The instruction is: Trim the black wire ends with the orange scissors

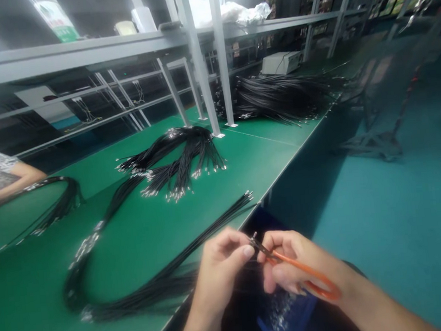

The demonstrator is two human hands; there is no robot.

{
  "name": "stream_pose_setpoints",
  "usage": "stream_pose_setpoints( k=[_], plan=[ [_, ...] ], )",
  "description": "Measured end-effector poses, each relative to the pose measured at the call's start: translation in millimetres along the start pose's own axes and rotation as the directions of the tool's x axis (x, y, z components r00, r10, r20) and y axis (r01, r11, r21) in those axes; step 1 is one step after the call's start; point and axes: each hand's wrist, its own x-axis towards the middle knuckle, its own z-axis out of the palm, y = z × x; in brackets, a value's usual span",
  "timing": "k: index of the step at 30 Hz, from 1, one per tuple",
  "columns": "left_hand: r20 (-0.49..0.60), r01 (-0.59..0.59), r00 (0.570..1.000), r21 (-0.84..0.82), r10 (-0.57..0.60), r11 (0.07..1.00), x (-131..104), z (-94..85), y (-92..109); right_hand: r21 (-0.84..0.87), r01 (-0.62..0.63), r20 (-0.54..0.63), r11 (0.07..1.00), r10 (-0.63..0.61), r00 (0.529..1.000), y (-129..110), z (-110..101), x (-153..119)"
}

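My right hand [288,263] is closed around orange-handled cutting pliers [301,269], whose dark jaws point up and left. At the jaws, my left hand [227,261] pinches the end of a thin black cable, with a small metal tip showing there. A long bundle of black cables [151,294] curves over the green tabletop and runs up to my left hand. Several silver cable ends [247,198] from this bundle stick out near the table edge. Below my hands, a blue container [288,320] with small clear or whitish scraps sits by my lap, partly hidden.
Another heap of black cables [180,156] with silver ends lies mid-table beside the metal posts [206,73]. A larger pile [276,95] sits farther back. At the left, a person's forearm [30,172] rests by more cables. A grey shelf [115,48] spans above the table.
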Motion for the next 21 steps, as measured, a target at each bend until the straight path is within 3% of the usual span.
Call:
stream_pose_setpoints(
  k=[6, 11, 15, 18, 21],
  plan=[
    [0.002, -0.002, 1.000, 0.014, 0.002, 1.000, 1, 1.4, -1, -0.062, -0.028, -0.036, 0.998, 0.025, 0.999, -1, -2, 0],
    [-0.004, -0.005, 1.000, 0.037, 0.005, 0.999, 2, -3.6, -2, -0.246, -0.089, -0.124, 0.965, 0.060, 0.990, -4, -3, -3],
    [-0.034, -0.012, 0.999, 0.174, 0.018, 0.985, 6, 0.8, -8, -0.288, -0.115, -0.154, 0.951, 0.073, 0.985, -11, 0, -12],
    [-0.006, -0.044, 0.999, 0.478, 0.053, 0.877, 4, 17.4, -23, -0.319, -0.013, -0.313, 0.948, -0.092, 0.945, -13, 1, -16],
    [0.211, -0.159, 0.978, 0.726, 0.003, 0.669, -2, 30.2, -36, -0.492, 0.056, -0.437, 0.869, -0.303, 0.847, -5, -3, -8]
  ],
)
